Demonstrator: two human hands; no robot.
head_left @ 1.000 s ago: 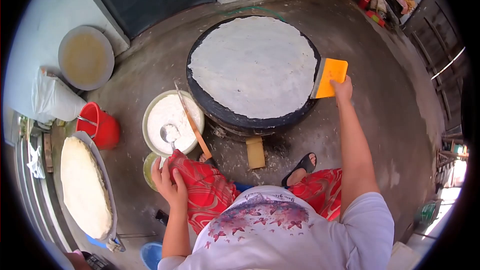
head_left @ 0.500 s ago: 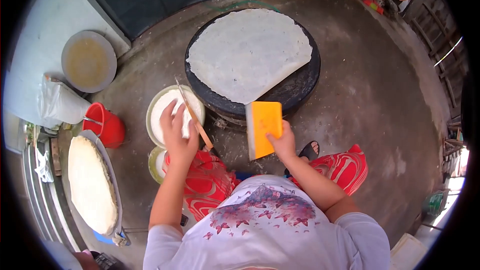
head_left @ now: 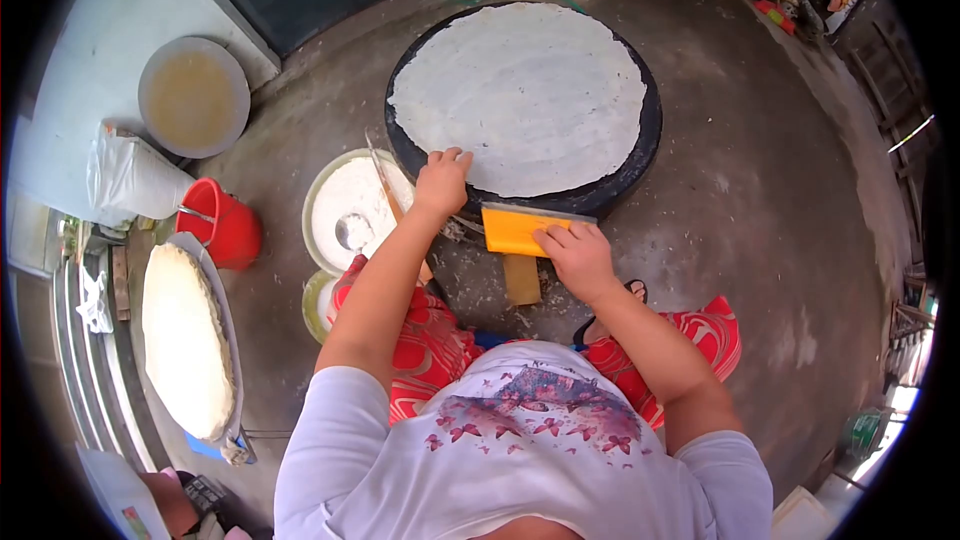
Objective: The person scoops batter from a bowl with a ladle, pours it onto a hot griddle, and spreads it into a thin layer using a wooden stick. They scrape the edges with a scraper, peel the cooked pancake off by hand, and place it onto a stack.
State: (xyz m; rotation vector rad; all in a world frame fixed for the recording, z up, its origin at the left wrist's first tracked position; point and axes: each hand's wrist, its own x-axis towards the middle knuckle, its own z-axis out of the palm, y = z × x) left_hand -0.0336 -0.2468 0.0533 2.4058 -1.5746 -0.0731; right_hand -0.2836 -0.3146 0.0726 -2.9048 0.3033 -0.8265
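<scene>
A large thin round flatbread lies flat on a black round griddle, covering most of it. My left hand is at the griddle's near left rim, by the edge of the flatbread. Its fingers are curled together, and what they may pinch is hidden. In my right hand is a yellow scraper, thumb and fingers closed around its right end. The scraper's grey blade faces the near rim of the griddle. A bowl of white batter or flour with a ladle in it stands left of my left forearm.
A long stick with a wooden handle lies across the bowl. At the left are a red bucket, a stack of pale flatbreads and a round pan lid against the wall. A small brown block is below the scraper.
My left hand has moved from above the bowl to the griddle's rim. My right hand has turned the scraper sideways toward the griddle. The flatbread's folded near edge now lies flat.
</scene>
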